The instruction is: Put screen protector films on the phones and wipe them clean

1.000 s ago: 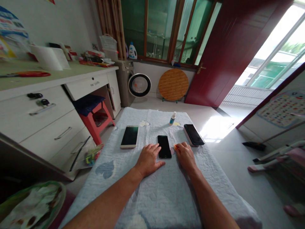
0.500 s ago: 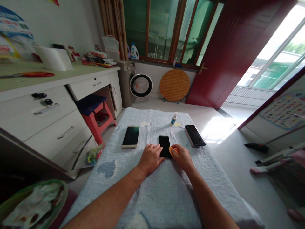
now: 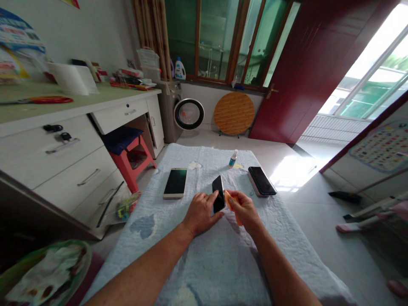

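Observation:
My left hand (image 3: 201,212) grips a black smartphone (image 3: 218,184), index finger across its screen and thumb near the lower end. The phone is tipped up on its side, its right edge raised off the cloth-covered table. Pinched in my right hand (image 3: 246,210) is an orange cloth (image 3: 227,199), which meets the phone's right edge; part of it hangs below the fingers. A gold-framed phone (image 3: 175,183) lies flat to the left. On the right rests another dark phone (image 3: 262,181), with what looks like a case under it. A small spray bottle (image 3: 233,159) stands farther back.
A pale blue quilted cover (image 3: 204,267) drapes the table. To the left are a white desk (image 3: 73,165) with drawers, a red stool (image 3: 135,158) and a waste bin (image 3: 84,272). Behind stand a washing machine with its door (image 3: 189,114) open and a round wooden tabletop (image 3: 234,113).
The black phone has gone from lying flat to tilted on its side, its right edge lifted. The orange cloth now shows more, spread along that edge by my right hand.

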Action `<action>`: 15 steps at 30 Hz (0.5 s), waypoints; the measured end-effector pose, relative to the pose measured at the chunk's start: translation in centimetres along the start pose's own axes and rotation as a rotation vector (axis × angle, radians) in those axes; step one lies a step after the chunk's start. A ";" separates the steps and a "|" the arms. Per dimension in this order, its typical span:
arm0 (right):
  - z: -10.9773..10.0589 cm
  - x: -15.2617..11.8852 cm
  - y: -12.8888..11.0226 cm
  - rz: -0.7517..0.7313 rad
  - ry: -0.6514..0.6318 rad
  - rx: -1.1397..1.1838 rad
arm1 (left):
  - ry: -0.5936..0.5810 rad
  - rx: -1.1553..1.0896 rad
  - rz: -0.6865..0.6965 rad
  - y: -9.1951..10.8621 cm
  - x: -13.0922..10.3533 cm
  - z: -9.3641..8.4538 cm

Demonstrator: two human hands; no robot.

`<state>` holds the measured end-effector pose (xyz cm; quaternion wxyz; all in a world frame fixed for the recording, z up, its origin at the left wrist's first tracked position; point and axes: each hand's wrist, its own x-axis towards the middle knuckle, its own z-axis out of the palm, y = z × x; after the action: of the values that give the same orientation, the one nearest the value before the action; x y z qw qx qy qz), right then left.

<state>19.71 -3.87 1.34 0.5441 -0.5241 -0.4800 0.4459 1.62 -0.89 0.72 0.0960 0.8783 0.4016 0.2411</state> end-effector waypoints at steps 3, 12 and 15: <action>0.8 -0.2 0.0 -0.005 -0.065 0.036 | 0.042 -0.043 -0.027 0.1 -0.1 -0.2; 0.9 -0.3 0.7 -0.034 -0.104 -0.105 | 0.165 -0.217 -0.148 0.4 -0.4 -0.1; 0.5 -0.1 1.0 -0.033 -0.051 -0.166 | 0.188 -0.249 -0.194 0.5 -0.5 -0.6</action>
<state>19.19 -3.83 0.31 0.4936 -0.5481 -0.5376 0.4086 1.34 -1.61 1.18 0.1888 0.7904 0.4588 0.3594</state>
